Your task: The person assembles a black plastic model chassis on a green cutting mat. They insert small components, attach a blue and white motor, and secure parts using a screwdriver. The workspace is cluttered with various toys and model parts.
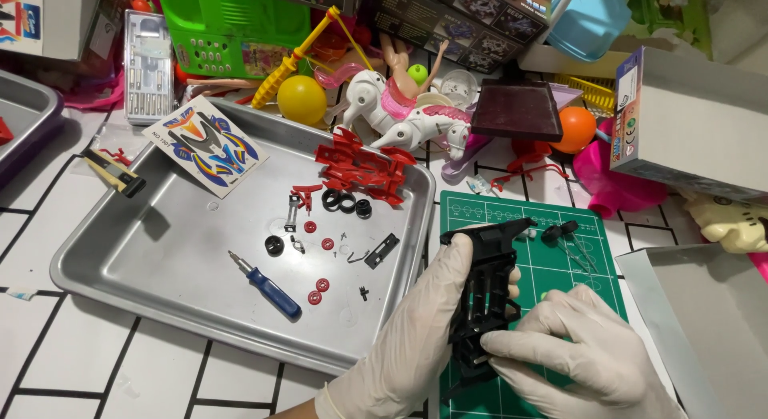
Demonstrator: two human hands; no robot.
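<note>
Both my hands wear pale gloves. My left hand (416, 331) grips the left side of a black toy car chassis (486, 295), held above a green cutting mat (552, 263). My right hand (572, 359) pinches the chassis at its lower right side. A metal tray (160, 251) to the left holds a red car body shell (362, 167), black tyres (346, 202), small red wheels (318, 289), a blue-handled screwdriver (268, 287) and a sticker sheet (204, 144).
A black axle with wheels (560, 231) lies on the mat. Toys crowd the back: a white horse (408, 119), yellow ball (302, 99), orange ball (576, 128), green basket (232, 23), boxes. An open grey box (704, 307) sits at right.
</note>
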